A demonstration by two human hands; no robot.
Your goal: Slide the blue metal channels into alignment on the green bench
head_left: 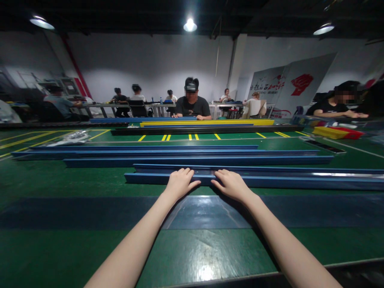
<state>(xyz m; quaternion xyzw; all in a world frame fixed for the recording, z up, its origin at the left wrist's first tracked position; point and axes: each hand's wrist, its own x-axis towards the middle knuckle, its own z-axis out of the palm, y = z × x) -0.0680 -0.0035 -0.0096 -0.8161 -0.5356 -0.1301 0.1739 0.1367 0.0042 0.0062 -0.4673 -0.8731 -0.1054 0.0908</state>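
A long blue channel rail [285, 182] lies across the green table [192, 256], its left end left of the middle. My left hand [181, 182] grips it near that end, fingers over the top and thumb on the near side. A short gap to the right, my right hand [228, 183] holds the same rail, its fingers curled over the edge and its thumb at the near wall. Nearer to me, under my forearms, a flat clear strip [204, 212] runs from side to side.
More blue rails [195, 161] lie behind. Farther back are a black rail [207, 130], a yellow rail [246, 122], a plastic bundle [72, 137] and a yellow tray [330, 133]. A person [193, 105] sits across the table, another person [337, 106] at the right.
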